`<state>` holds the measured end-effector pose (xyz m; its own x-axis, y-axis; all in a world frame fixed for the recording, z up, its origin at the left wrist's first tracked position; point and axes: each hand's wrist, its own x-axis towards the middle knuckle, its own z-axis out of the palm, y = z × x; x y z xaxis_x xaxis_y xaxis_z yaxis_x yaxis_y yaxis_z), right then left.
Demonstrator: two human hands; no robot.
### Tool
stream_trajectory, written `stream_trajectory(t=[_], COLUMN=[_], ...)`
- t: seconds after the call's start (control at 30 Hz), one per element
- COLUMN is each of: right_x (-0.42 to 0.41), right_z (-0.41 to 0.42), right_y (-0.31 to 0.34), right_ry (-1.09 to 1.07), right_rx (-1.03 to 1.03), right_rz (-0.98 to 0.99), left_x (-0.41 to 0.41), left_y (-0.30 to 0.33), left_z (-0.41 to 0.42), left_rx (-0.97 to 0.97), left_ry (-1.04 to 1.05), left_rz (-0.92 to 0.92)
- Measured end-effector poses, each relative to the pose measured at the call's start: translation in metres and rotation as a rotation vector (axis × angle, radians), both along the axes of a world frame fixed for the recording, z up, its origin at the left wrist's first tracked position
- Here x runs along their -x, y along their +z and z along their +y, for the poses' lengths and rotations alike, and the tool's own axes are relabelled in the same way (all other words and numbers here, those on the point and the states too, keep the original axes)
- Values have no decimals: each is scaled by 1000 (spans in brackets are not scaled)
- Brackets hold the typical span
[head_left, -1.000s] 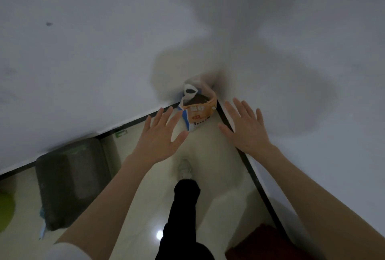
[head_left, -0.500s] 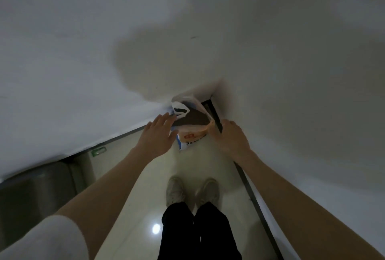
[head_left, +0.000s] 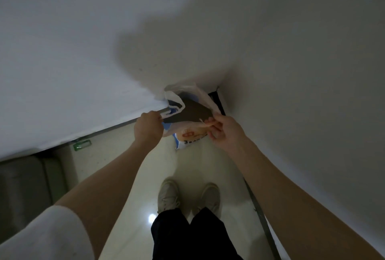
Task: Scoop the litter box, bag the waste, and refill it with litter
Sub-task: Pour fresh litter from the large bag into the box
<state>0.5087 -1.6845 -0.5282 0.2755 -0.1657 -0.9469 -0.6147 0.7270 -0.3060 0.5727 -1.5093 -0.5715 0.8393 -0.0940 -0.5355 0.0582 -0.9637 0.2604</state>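
Gripping litter bag [head_left: 192, 132] in wall corner: left hand [head_left: 149, 129] fisted on top edge, right hand [head_left: 221, 132] pinching opposite rim. Thin plastic may tear, spilling litter.

Dim, soft picture; wall [head_left: 83, 40] shadowed, glare spot on floor [head_left: 152, 217].

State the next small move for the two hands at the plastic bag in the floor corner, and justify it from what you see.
Probably lift the thin white plastic bag straight up out of the corner. The left hand already grips one handle loop and the right hand pinches the opposite edge, so both sides are held, while the bag sits on the floor.
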Motion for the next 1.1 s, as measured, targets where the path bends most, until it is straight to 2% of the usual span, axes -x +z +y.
stream_trajectory(t=[0.13,0.27,0.4,0.63,1.1], right_x=[26,43,52,74,169], right_z=[2,11,29,76,219], right_y=[11,33,62,114,147], right_ry=[-62,64,82,279,558], right_rx=[-53,22,46,47,25], right_rz=[18,59,75,68,106], left_x=[12,37,53,115,255], left_y=[7,25,51,106,139], left_z=[15,19,41,105,258], left_rx=[84,109,104,168,218], left_ry=[159,233,324,485,691], left_rz=[-4,38,81,193,190])
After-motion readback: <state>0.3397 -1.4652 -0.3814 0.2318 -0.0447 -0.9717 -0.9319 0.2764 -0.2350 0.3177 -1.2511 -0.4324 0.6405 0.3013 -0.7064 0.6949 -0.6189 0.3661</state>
